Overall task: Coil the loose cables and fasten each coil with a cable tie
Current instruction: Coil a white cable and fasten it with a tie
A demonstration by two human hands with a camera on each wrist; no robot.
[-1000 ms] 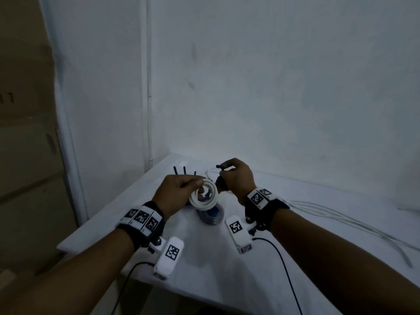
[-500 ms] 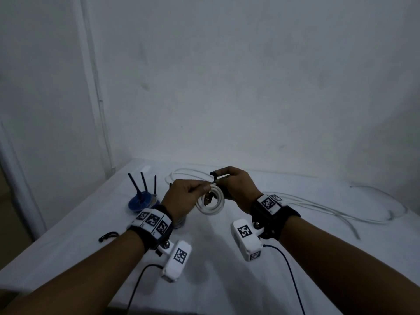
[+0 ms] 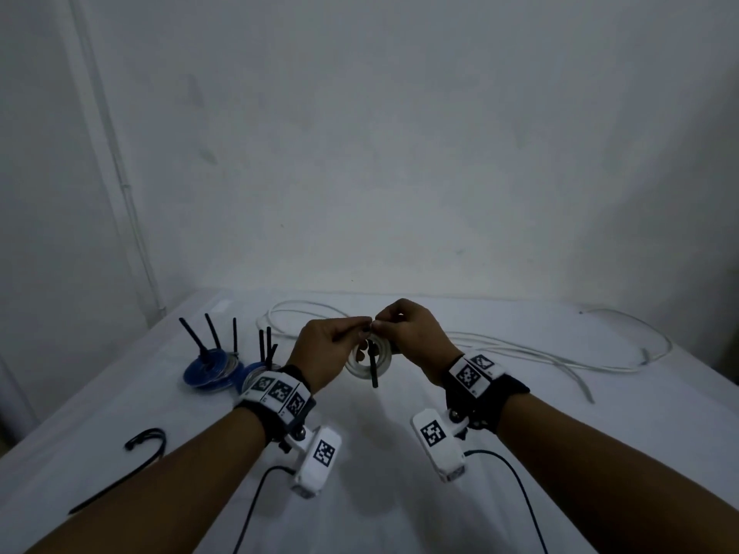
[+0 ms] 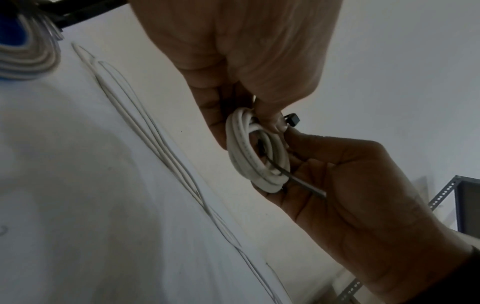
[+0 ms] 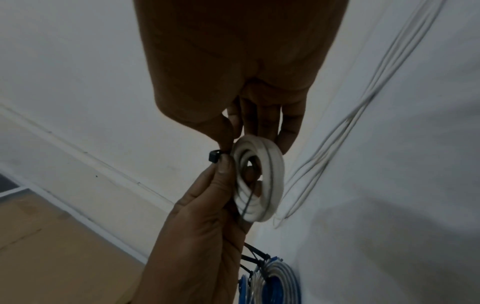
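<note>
I hold a small white cable coil (image 3: pixel 362 369) above the table between both hands. My left hand (image 3: pixel 360 329) pinches the coil's top; in the left wrist view its fingertips (image 4: pixel 270 123) sit on the coil (image 4: pixel 255 158) beside the black cable tie's head (image 4: pixel 293 119). My right hand (image 3: pixel 382 325) pinches the cable tie (image 3: pixel 374 367) near its head (image 5: pixel 214 157) and cups the coil (image 5: pixel 262 181) from behind. The tie's tail (image 4: pixel 301 182) runs through the coil and hangs down. Loose white cable (image 3: pixel 560 355) lies on the table to the right.
Two blue and white coils (image 3: pixel 210 369) (image 3: pixel 254 375) with upright black tie tails stand at the left. A spare black cable tie (image 3: pixel 150 443) lies near the table's front left edge. The white table (image 3: pixel 400 493) meets walls behind and on the left.
My hands have closed together at the coil's top. The tie, held up at the coil's upper right before, now hangs down through the coil. My view has swung to the right.
</note>
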